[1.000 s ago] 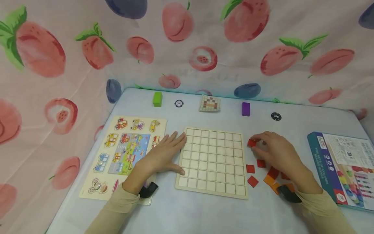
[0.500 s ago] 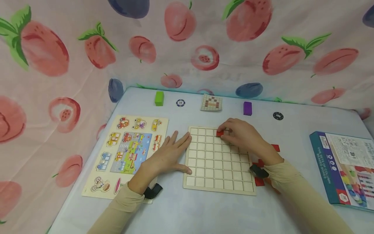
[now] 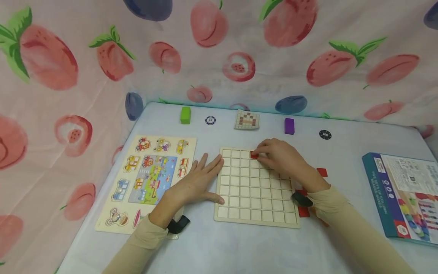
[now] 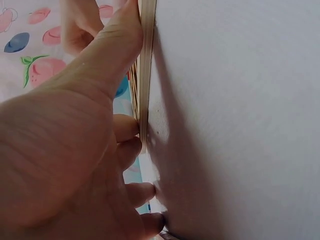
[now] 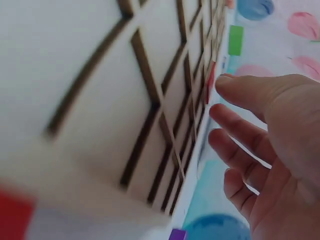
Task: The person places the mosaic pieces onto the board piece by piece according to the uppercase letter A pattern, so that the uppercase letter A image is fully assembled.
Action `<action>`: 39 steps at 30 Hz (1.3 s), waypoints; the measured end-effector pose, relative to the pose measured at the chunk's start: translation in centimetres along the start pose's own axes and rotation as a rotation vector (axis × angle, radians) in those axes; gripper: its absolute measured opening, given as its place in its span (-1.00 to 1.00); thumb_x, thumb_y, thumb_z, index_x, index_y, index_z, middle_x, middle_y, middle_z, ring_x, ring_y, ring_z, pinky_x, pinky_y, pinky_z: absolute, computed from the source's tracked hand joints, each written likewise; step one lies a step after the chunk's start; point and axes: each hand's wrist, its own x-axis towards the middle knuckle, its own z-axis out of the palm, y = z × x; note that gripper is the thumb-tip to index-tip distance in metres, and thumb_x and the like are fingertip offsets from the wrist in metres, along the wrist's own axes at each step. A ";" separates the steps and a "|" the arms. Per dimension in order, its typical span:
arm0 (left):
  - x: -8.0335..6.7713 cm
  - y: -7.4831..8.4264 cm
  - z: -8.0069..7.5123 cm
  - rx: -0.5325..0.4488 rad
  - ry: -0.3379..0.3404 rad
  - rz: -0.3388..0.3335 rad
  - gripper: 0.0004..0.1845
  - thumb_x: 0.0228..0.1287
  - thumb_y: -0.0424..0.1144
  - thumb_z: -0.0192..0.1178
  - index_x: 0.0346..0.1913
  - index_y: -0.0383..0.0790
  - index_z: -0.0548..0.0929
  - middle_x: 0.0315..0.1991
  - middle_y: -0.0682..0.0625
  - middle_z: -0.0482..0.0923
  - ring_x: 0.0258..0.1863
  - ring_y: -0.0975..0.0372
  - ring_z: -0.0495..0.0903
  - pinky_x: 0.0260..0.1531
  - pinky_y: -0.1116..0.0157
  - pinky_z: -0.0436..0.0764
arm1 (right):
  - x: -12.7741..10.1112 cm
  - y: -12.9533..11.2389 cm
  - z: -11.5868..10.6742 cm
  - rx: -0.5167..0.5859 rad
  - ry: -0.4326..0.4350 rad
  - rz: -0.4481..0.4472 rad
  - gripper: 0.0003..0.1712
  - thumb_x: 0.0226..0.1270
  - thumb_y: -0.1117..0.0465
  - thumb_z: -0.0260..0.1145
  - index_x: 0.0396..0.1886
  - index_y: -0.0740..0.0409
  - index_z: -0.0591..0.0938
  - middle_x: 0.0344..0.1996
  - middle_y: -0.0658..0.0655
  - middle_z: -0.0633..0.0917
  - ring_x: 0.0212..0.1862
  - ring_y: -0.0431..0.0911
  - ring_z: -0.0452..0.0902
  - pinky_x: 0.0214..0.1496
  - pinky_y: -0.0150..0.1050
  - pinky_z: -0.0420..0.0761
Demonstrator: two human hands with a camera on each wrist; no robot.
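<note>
My left hand (image 3: 197, 183) lies with its fingers spread along the left edge of the wooden grid board (image 3: 234, 222). In the left wrist view, the thumb (image 4: 122, 37) rests against the board's edge. At the board's far row, my right hand (image 3: 282, 155) has bent fingers and thumb on a red square tile (image 3: 253, 154), which lies in one cell. The right wrist view shows the thumb tip by that tile (image 5: 210, 82), the other fingers loosely bent; the index finger is hidden. More red tiles (image 3: 322, 172) and orange pieces lie right of the board, partly under the right arm.
A vehicle peg puzzle (image 3: 102, 224) lies left of the board. Behind are a green block (image 3: 185, 115), a pattern card (image 3: 247, 120), a purple block (image 3: 289, 126) and two chips, one a black chip (image 3: 325, 134). A boxed set (image 3: 378, 198) lies at the right.
My right hand has carried a red tile from the pile on the right to the board's far row, where it now lies in a cell. The left hand stays at the board's edge.
</note>
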 end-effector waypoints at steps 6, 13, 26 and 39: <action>0.1 0.0 0.2 -0.001 0.000 0.009 0.33 0.16 0.31 0.50 0.76 -0.10 -0.09 0.80 0.04 -0.30 0.77 -0.17 -0.42 0.75 -0.23 -0.16 | -4.5 1.5 -1.8 0.000 -0.001 0.143 -0.62 0.53 0.11 0.37 0.28 -0.08 0.75 0.30 0.17 0.70 0.36 0.19 0.58 0.40 0.32 0.60; 0.2 -0.2 -0.1 0.009 -0.006 0.021 0.32 0.18 0.31 0.48 0.76 -0.09 -0.11 0.80 0.04 -0.30 0.78 -0.15 -0.44 0.76 -0.19 -0.19 | -11.2 5.5 -2.7 -0.021 0.040 0.303 -0.52 0.45 0.11 0.46 0.33 0.00 0.70 0.28 0.32 0.62 0.21 0.25 0.58 0.20 0.36 0.70; 0.2 -0.5 0.0 0.004 0.008 0.023 0.32 0.16 0.32 0.49 0.76 -0.10 -0.08 0.81 0.03 -0.28 0.77 -0.19 -0.42 0.75 -0.22 -0.17 | -15.4 8.7 -2.6 -0.051 0.028 0.427 -0.48 0.43 0.05 0.49 0.32 0.08 0.67 0.19 0.43 0.61 0.16 0.35 0.53 0.11 0.41 0.65; 0.2 -0.1 -0.1 -0.008 0.010 0.036 0.30 0.17 0.29 0.50 0.76 -0.11 -0.05 0.81 0.03 -0.26 0.77 -0.18 -0.40 0.76 -0.21 -0.18 | -15.2 9.1 -3.3 -0.095 0.017 0.517 -0.50 0.40 0.03 0.51 0.24 0.14 0.72 0.04 0.43 0.70 0.08 0.34 0.57 -0.01 0.29 0.70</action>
